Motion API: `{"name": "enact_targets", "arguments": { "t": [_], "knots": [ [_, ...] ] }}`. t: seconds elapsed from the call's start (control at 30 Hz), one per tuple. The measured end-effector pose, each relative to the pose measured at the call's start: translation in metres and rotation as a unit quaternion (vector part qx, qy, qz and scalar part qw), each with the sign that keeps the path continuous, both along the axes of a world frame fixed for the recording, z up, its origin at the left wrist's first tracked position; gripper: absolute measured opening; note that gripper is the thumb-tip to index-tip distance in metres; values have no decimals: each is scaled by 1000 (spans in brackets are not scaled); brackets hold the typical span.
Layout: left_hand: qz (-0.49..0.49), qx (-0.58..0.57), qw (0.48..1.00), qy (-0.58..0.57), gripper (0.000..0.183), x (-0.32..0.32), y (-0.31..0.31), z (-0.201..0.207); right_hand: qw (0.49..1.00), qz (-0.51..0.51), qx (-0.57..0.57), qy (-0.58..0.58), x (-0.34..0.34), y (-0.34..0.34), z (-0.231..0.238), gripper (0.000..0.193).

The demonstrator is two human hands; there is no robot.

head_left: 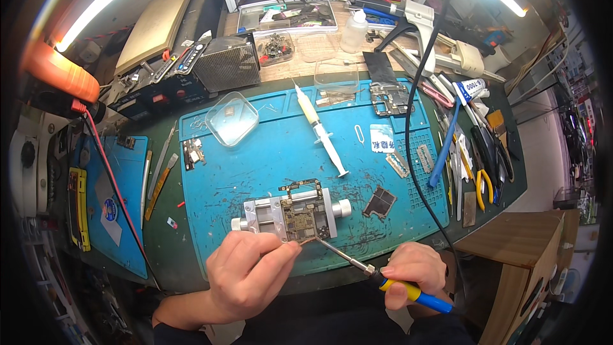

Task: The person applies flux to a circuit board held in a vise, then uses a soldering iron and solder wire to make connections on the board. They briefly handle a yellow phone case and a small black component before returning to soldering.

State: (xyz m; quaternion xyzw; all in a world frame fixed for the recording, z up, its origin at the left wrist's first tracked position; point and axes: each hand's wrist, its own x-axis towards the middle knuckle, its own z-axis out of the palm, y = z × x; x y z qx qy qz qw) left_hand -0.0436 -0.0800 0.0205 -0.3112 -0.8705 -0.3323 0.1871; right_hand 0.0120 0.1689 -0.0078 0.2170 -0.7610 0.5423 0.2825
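A green-gold circuit board (299, 220) is clamped in a silver metal holder (265, 213) on the blue work mat (255, 165). My right hand (415, 273) grips the blue and yellow handle of a soldering iron (350, 259), whose tip meets the board's near right edge. At the near left edge of the same board, my left hand (252, 273) is closed, thumb and forefinger pinched together. A thin coppery strip seems to run from those fingertips along the edge, too small to name. Beyond the holder lies a syringe (320, 129) with yellowish paste.
Right of the holder sits a dark board piece (380, 203). A clear plastic dish (232, 119) stands at the mat's far left. A black cable (408, 128) hangs down across the right side. Pliers (483, 185), tweezers and other tools crowd the right edge.
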Motion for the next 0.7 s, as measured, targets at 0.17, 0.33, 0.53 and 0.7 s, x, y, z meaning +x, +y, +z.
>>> {"name": "enact_targets", "arguments": {
  "t": [0.17, 0.33, 0.53, 0.7],
  "knots": [
    [-15, -18, 1000, 21, 33, -3, -4, -1, 1000, -7, 17, 19, -2, -1, 1, 13],
    [-17, -16, 1000, 21, 33, -3, -5, -1, 1000, -6, 17, 10, -2, -1, 1, 12],
    [-5, 0, 1000, -6, 30, 1, -2, -1, 1000, -13, 4, 10, -3, -2, 1, 12],
    [-15, -6, 1000, -12, 30, 0, -4, 1, 1000, -1, 18, 8, -2, 1, 2, 11]
  ]
}}
